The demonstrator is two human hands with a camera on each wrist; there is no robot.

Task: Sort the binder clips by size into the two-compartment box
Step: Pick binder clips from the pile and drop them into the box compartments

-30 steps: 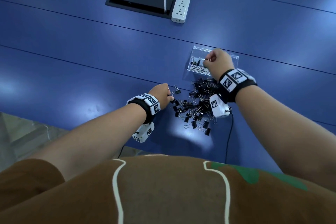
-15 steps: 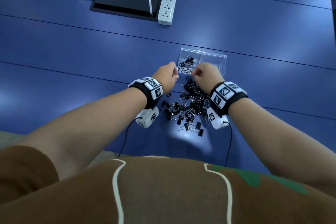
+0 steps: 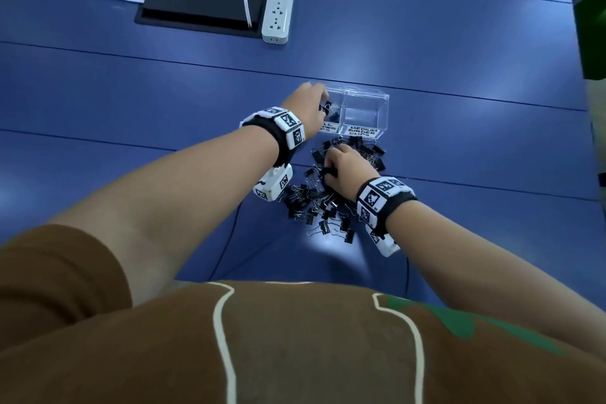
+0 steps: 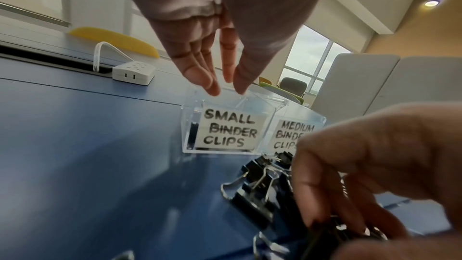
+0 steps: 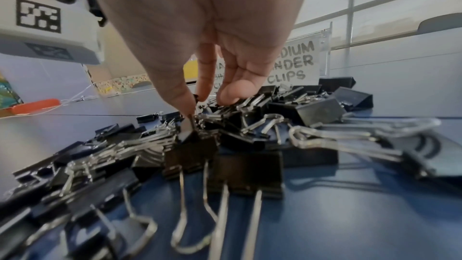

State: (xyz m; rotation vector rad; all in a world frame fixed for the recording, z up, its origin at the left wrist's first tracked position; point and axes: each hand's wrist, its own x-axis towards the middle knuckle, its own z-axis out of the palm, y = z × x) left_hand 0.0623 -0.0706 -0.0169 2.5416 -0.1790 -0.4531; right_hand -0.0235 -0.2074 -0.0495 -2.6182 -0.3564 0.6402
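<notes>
Clips (image 3: 328,203) lie heaped on the blue counter (image 3: 131,102), just in front of the clear box (image 3: 365,108); a few black ones sit in its left compartment, labelled SMALL BINDER CLIPS. The right compartment, labelled MEDIUM BINDER CLIPS, looks bare as far as I can see.

Half a second ago both my hands were bunched together at the box's near edge. Since then my left hand (image 3: 308,108) has gone up over the small compartment, and my right hand (image 3: 347,170) has dropped back onto the pile. A second ago it was the reverse: right hand at the box, left at the pile.

My left grip is loose, fingers (image 4: 200,74) straight and pointing down at the box rim with nothing between them. My right grip is pinching: thumb and forefinger close on a small clip (image 5: 192,126) at the top of the heap, the other fingers curled beside it.

From the head view my left hand covers part of the small label and much of that compartment, so I cannot count what is inside. My right hand hides the middle of the pile. The wrist views are blurred at the edges. A white power strip (image 3: 277,18) lies well beyond the box.
</notes>
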